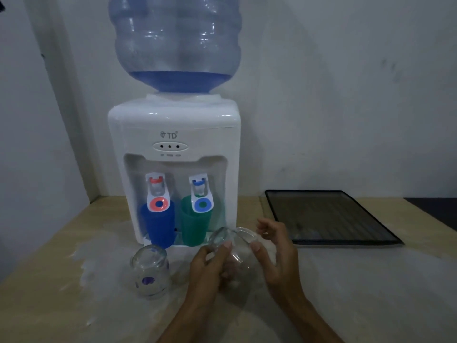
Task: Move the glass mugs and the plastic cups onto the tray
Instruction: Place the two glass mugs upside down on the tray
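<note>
You are holding a glass mug [232, 246] tilted above the tabletop [358, 293], in front of the dispenser [174, 149]. Your left hand [210, 266] is gripping its side, thumb lying on the glass near the rim. Your right hand [277, 253] is cupping the other side with its thumb touching the glass and the remaining fingers spread loose, so whether it is truly gripping is hard to tell.

A second mug [150, 271] with a purple mark is standing on the tabletop just left of your left hand, apart from it. A blue cup [158, 225] is sitting under the red tap and a green cup [195, 221] under the blue tap, side by side in the dispenser's recess. The tray [329, 216] is lying on the tabletop to the right of the dispenser, well apart from both mugs. A large water bottle [176, 43] is sitting upturned on top of the dispenser.
</note>
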{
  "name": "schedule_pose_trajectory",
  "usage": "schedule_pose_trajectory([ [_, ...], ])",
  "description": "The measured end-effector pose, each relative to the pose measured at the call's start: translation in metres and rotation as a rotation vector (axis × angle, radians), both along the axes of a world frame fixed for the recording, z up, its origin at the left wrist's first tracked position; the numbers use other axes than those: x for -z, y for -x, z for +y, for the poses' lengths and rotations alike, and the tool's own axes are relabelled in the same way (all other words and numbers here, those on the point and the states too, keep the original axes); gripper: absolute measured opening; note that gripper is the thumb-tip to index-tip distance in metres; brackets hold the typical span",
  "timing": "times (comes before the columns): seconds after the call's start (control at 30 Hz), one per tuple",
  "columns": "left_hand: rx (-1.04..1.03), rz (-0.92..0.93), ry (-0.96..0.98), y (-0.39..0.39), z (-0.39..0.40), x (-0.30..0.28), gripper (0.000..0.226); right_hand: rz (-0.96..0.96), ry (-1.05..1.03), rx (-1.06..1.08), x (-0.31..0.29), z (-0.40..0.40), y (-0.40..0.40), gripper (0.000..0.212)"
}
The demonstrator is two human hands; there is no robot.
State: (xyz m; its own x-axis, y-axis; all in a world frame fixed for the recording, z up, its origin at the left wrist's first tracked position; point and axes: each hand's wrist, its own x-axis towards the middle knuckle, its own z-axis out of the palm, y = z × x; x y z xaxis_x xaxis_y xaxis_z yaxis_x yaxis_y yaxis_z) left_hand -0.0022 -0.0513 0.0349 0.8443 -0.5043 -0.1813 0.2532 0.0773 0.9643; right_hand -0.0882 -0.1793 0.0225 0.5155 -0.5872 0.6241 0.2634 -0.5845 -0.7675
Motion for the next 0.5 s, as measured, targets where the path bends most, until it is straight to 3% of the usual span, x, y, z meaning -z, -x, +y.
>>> schedule_pose_trajectory([
  [0.1, 0.162, 0.125, 0.098, 0.002, -0.014, -0.014, 0.070, -0.008, -0.400, -0.186, -0.011, -0.015, 0.006, 0.051],
  [0.17, 0.310, 0.171, 0.111, 0.005, -0.023, -0.027, 0.058, 0.026, -0.598, -0.351, -0.019, -0.030, 0.014, 0.073],
  [0.23, 0.454, 0.187, 0.095, 0.009, -0.029, -0.044, 0.052, 0.052, -0.669, -0.507, -0.021, -0.044, 0.024, 0.092],
  [0.37, 0.585, 0.264, 0.036, 0.014, -0.049, -0.064, 0.065, 0.035, -0.734, -0.769, -0.023, -0.069, 0.038, 0.094],
  [0.5, 0.690, 0.292, 0.017, 0.014, -0.072, -0.075, 0.082, -0.027, -0.725, -0.801, -0.026, -0.082, 0.042, 0.101],
])
